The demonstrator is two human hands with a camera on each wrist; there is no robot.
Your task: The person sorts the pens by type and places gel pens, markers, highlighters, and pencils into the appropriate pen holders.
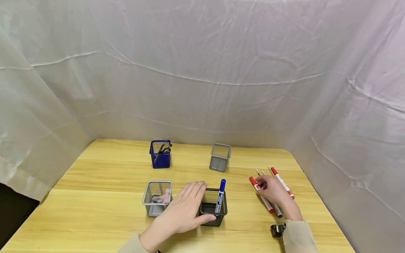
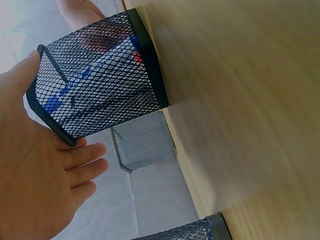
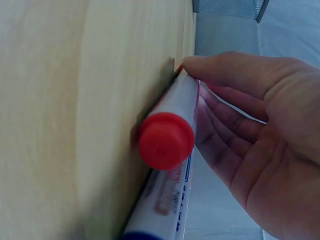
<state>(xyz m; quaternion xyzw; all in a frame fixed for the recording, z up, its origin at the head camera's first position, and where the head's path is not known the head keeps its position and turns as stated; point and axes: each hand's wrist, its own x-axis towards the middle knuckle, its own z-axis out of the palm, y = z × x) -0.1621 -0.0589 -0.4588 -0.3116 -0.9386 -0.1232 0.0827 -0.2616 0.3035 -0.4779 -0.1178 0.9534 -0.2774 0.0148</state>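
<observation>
My left hand [image 1: 185, 209] lies along the left side of a black mesh pen holder [image 1: 218, 219], thumb at the near rim, the other fingers nearly straight. A blue-capped marker [image 1: 219, 196] leans upright inside that holder. In the left wrist view the thumb and index finger touch the holder's rim [image 2: 56, 131]. On the right, my right hand [image 1: 274, 190] pinches a white marker with red ends [image 3: 167, 142] between thumb and fingers, low over the table. Under it lies another white marker with a dark blue end [image 3: 155, 205].
A silver mesh holder [image 1: 155, 210] with pinkish items stands left of my left hand. Farther back are a blue holder [image 1: 161, 161] with black pens and a grey holder [image 1: 218, 164]. Another red marker [image 1: 283, 182] and thin sticks lie by my right hand. Pale cloth [image 1: 202, 105] surrounds the table.
</observation>
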